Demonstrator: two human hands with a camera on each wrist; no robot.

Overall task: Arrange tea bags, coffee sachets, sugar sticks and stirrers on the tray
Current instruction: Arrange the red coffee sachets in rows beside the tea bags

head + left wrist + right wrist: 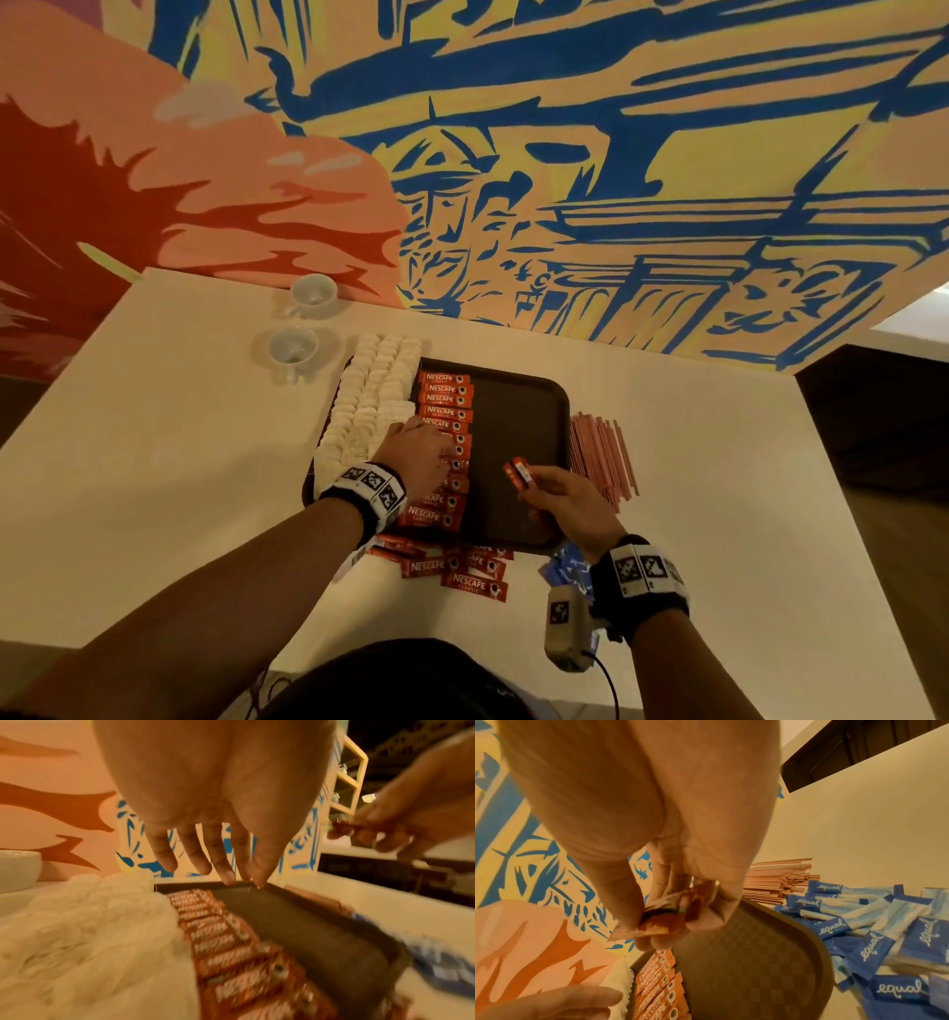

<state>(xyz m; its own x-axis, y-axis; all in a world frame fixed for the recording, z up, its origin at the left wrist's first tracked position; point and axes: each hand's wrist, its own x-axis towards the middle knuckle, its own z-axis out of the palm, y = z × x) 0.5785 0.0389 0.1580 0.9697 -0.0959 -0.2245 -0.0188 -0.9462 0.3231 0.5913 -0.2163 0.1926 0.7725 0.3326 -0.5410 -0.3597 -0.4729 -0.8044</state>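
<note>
Right hand with sachets over tray

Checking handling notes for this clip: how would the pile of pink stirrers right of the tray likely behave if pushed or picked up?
The stirrers are thin straight sticks, so probably light and fairly stiff. They lie loose and slightly fanned on the table beside the tray, so a sideways push would likely scatter or roll them. Lifting them together probably needs a whole-bundle grip; a few may slip out.
</note>
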